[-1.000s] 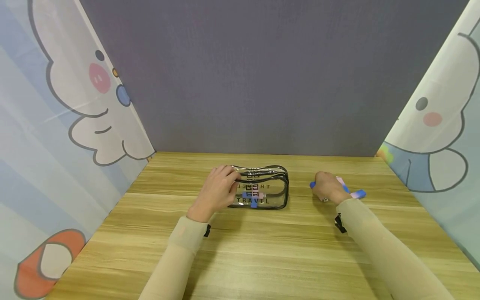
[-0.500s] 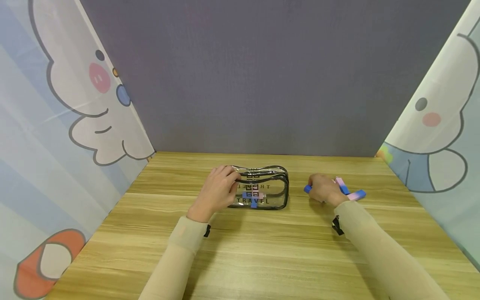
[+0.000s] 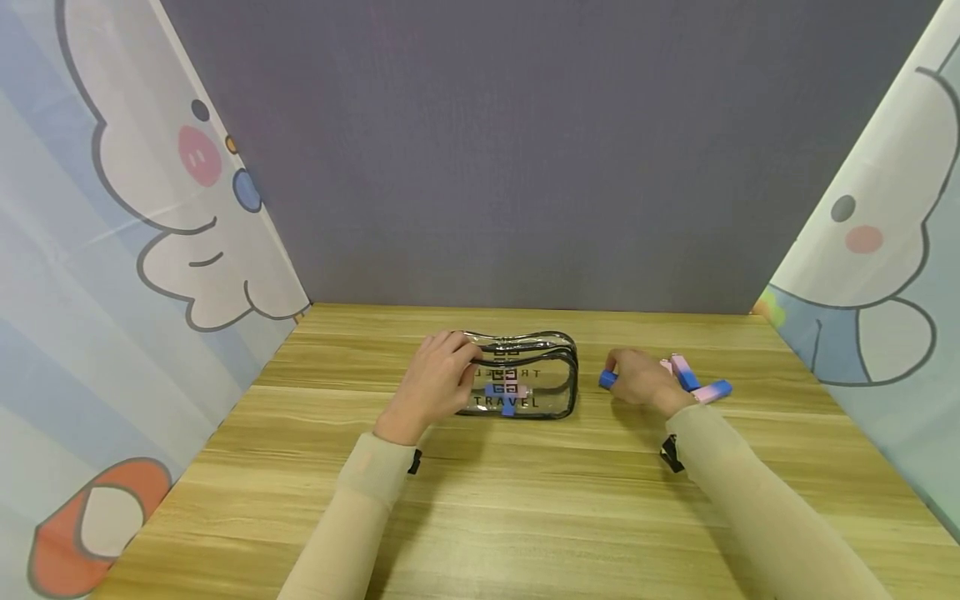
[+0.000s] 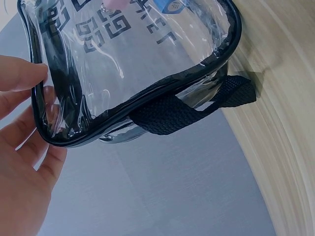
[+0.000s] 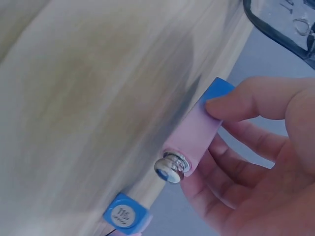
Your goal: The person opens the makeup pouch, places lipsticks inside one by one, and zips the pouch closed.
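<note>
A clear travel pouch (image 3: pixel 551 404) with black trim stands on the wooden table, several pink and blue pieces showing through its front. My left hand (image 3: pixel 433 379) holds its upper left corner; in the left wrist view, the thumb lies on the near side of the clear pouch (image 4: pixel 118 64) and fingers behind it. To the right of the pouch, my right hand (image 3: pixel 641 379) pinches a lipstick (image 5: pixel 199 125), a square pink-to-blue tube with a silver knob on its pink end. Its blue end points toward the pouch.
More pink-and-blue lipsticks lie right of my right hand, one upright in the picture (image 3: pixel 684 372) and one slanted (image 3: pixel 712 391). A round number label marks the blue end of one lipstick (image 5: pixel 123 215). A grey panel (image 3: pixel 525 167) rises behind the table (image 3: pixel 525 517).
My right hand has moved left toward the pouch with the lipstick, uncovering more of the lipsticks on the table. The left hand and pouch have stayed in place.
</note>
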Demonstrator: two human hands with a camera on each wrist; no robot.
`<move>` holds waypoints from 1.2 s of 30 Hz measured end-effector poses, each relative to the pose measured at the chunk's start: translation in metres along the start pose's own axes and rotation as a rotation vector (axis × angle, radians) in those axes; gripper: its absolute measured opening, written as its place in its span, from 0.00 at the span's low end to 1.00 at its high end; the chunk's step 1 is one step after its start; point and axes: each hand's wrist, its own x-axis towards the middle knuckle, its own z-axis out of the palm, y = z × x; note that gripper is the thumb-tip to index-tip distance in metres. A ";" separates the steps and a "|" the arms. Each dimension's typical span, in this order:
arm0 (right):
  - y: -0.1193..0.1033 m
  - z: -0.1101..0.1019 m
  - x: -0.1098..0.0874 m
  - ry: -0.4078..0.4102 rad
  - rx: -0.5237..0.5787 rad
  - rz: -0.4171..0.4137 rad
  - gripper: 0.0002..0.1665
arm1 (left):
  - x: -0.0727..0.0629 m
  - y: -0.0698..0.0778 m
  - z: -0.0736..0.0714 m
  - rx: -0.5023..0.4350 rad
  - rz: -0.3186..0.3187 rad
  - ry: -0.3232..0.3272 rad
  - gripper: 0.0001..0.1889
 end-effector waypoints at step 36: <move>-0.034 -0.026 -0.018 0.152 0.044 -0.119 0.18 | 0.000 0.000 0.001 -0.007 -0.001 0.007 0.05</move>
